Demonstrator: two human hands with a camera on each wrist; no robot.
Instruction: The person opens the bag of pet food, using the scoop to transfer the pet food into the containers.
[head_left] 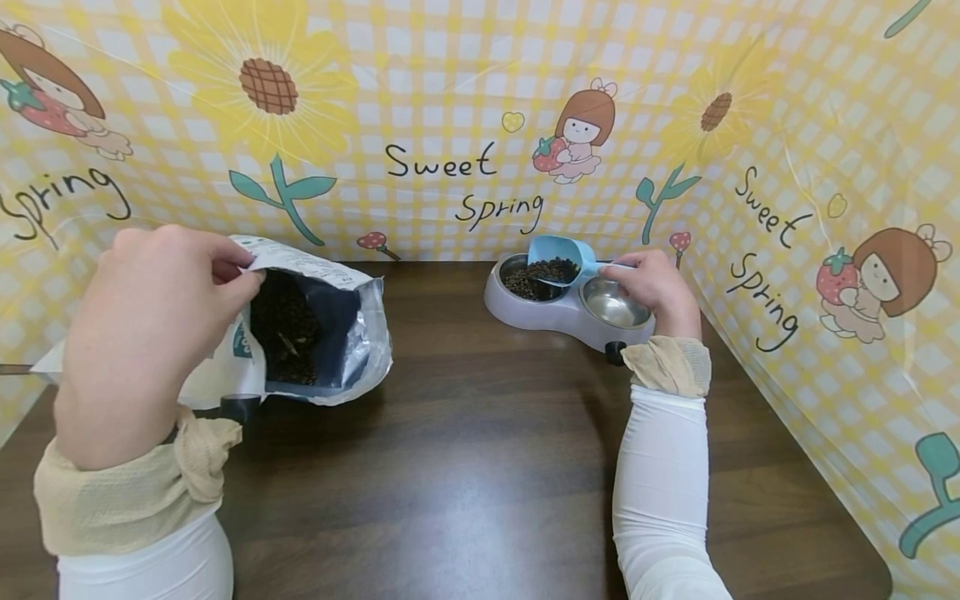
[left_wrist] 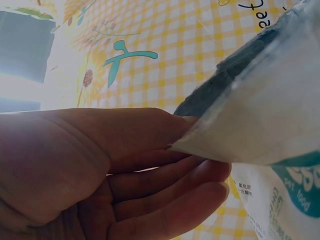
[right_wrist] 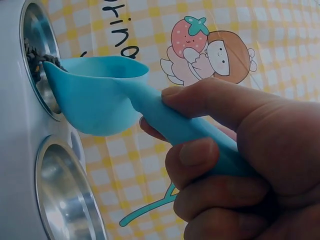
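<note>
A blue scoop [head_left: 564, 254] holding dark pellets is tipped over the left bowl of a pale double pet feeder [head_left: 536, 316]. My right hand [head_left: 654, 286] grips its handle, thumb along the top in the right wrist view. Pellets [right_wrist: 33, 62] lie at the scoop's lip and in the bowl. The feeder's right metal bowl [head_left: 615, 302] holds nothing visible. On the left, my left hand [head_left: 153, 333] pinches the rim of a white foil-lined bag [head_left: 367, 333] between thumb and fingers. The bag's mouth gapes, with dark pellets [head_left: 288, 325] inside.
All stands on a dark wooden table [head_left: 450, 467]. A yellow checked cloth [head_left: 435, 83] with printed flowers and figures rises close behind the feeder and along the right side. Bare tabletop lies between the bag and the feeder.
</note>
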